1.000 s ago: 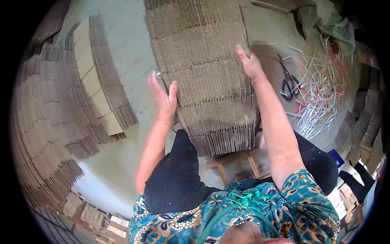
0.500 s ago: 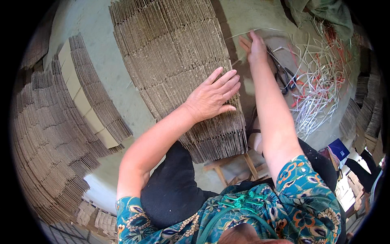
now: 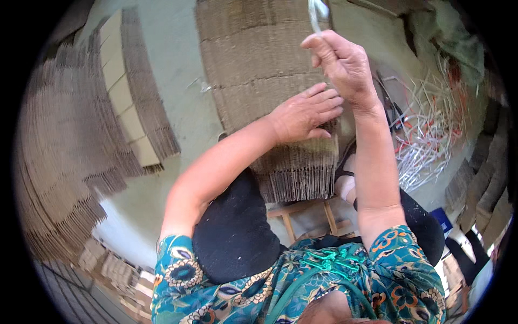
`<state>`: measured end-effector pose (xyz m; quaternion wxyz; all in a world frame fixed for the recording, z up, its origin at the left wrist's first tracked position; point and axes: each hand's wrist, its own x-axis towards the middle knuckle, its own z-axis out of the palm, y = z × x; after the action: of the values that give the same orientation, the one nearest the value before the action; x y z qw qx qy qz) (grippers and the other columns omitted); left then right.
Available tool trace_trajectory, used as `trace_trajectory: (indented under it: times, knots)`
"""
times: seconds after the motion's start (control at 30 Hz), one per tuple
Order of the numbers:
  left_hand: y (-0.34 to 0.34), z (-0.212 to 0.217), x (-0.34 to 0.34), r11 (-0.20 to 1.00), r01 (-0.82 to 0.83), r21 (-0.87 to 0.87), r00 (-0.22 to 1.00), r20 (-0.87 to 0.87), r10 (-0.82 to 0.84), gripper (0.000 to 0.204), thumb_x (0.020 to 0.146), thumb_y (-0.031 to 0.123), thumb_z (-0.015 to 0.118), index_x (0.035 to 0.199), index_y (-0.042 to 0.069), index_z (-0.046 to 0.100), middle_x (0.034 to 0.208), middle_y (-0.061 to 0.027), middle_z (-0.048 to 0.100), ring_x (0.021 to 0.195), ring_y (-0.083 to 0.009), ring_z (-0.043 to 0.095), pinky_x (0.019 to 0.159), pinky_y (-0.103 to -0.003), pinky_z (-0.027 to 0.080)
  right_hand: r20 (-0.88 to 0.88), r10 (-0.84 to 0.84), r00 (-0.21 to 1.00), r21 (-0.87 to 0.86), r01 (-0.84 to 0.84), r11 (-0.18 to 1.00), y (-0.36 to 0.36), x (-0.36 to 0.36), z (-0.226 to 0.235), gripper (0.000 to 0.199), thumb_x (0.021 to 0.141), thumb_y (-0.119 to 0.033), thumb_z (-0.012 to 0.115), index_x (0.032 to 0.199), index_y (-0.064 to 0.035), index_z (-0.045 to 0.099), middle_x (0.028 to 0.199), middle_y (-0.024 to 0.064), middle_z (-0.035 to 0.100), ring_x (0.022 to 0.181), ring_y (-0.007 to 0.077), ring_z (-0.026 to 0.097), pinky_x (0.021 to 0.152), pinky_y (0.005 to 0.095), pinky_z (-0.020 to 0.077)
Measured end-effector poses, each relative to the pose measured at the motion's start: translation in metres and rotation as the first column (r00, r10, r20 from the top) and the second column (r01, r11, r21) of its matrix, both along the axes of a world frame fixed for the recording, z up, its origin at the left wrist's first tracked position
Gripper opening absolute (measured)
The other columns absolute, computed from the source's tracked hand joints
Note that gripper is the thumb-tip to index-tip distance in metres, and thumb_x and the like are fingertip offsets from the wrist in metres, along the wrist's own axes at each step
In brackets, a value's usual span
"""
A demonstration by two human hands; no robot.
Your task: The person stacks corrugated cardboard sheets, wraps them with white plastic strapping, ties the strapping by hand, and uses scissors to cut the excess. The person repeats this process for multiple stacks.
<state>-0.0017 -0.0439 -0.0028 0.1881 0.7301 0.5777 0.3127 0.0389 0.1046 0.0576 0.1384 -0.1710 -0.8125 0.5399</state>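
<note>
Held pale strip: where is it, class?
At the head view's top, right of centre, the pale strip juts from the right hand, over the cardboard stack.

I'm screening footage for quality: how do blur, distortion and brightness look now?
Head view: the cardboard stacks on the left bow along the fisheye's dark rim and look smeared; head view: the central stack blurs toward the top, its near edge crisper; head view: the pale strip in the right hand looks soft; head view: a bright patch on the floor, lower left.
</note>
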Motion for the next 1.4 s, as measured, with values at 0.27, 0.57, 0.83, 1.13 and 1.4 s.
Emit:
trace_trajectory:
  times: [0.27,0.57,0.83,1.13,1.4]
  knots:
    - [-0.108,-0.029,-0.072,0.358,-0.889,-0.286,0.257,0.337,0.906,0.049,0.086,0.022,0.057,0.126,-0.003,0.043,0.123,-0.0201,0.052,0.117,-0.0339,0.049,0.099,-0.040,0.037,0.068,0.436,0.897,0.550,-0.398,0.734,-0.048,-0.075,0.007,0.008,0.080,-0.013,0.059,0.087,-0.0102,0.061,0.080,0.0079,0.061,0.076,0.0284,0.060,0.060,0.0365,0.0464]
    - [-0.112,-0.055,-0.067,0.484,-0.761,-0.432,0.149,0.610,0.779,0.042,0.096,0.023,0.042,0.130,-0.001,0.043,0.125,-0.0212,0.052,0.119,-0.0279,0.049,0.101,-0.033,0.035,-0.026,0.662,0.749,0.746,-0.426,0.512,-0.086,-0.133,-0.092,0.008,0.084,-0.017,0.058,0.087,-0.0103,0.060,0.090,0.0011,0.063,0.098,0.0206,0.057,0.103,0.0447,0.0301]
    - [-0.150,-0.105,-0.119,0.441,-0.854,-0.278,0.454,0.020,0.891,0.021,0.081,0.016,0.060,0.099,0.007,0.064,0.098,-0.0072,0.063,0.098,-0.0256,0.057,0.083,-0.039,0.045,0.149,0.565,0.812,0.649,-0.511,0.564,-0.102,-0.148,-0.078,0.015,0.091,-0.020,0.050,0.082,-0.0098,0.057,0.070,0.0013,0.059,0.081,0.0205,0.059,0.106,0.0428,0.0294]
    - [-0.142,-0.152,-0.146,0.593,-0.774,-0.222,0.618,-0.469,0.630,0.013,0.076,0.016,0.054,0.082,0.016,0.066,0.085,-0.0058,0.063,0.089,-0.0243,0.058,0.078,-0.042,0.041,0.119,0.553,0.825,0.636,-0.490,0.596,-0.100,-0.150,-0.087,0.020,0.092,-0.019,0.050,0.075,-0.0089,0.056,0.069,0.0026,0.056,0.078,0.0227,0.058,0.105,0.0428,0.0305]
    - [-0.153,-0.152,-0.188,0.519,-0.846,-0.124,0.518,-0.426,0.742,0.016,0.073,0.014,0.055,0.084,0.017,0.067,0.079,-0.0080,0.066,0.085,-0.0258,0.062,0.078,-0.047,0.041,0.105,0.531,0.841,0.576,-0.486,0.657,-0.101,-0.145,-0.088,0.012,0.088,-0.020,0.052,0.081,-0.0121,0.058,0.071,0.0023,0.059,0.079,0.0208,0.060,0.104,0.0433,0.0308]
